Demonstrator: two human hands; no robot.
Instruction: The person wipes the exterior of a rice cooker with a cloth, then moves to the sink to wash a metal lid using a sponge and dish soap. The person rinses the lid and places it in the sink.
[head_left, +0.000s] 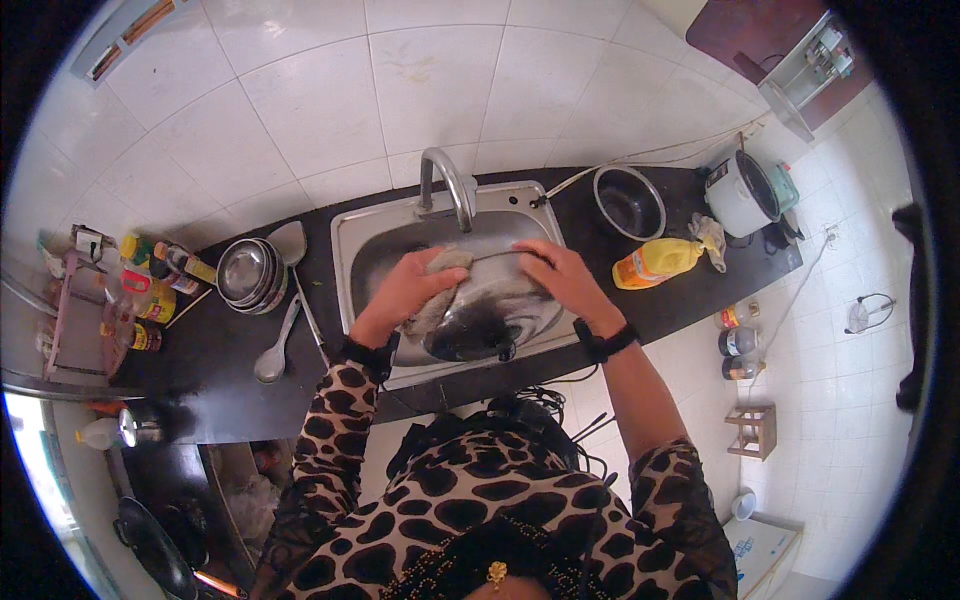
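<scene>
Over the stainless steel sink (358, 234), my left hand (409, 289) grips a greyish cloth (435, 304) against a shiny, round pan lid (487, 311). The lid is tilted, with a dark knob near its lower edge. My right hand (562, 274) holds the lid's upper right rim, fingers bent over the edge. The curved faucet (450, 184) stands behind, its spout above the lid. Whether water runs cannot be told. The lid and hands hide much of the basin.
Left of the sink are stacked metal bowls (247, 274), a spatula (289, 244), a ladle (277, 352) and several bottles (154, 296). To its right are a black bowl (630, 202), a yellow detergent bottle (660, 262), a crumpled cloth (712, 240) and a white rice cooker (739, 195).
</scene>
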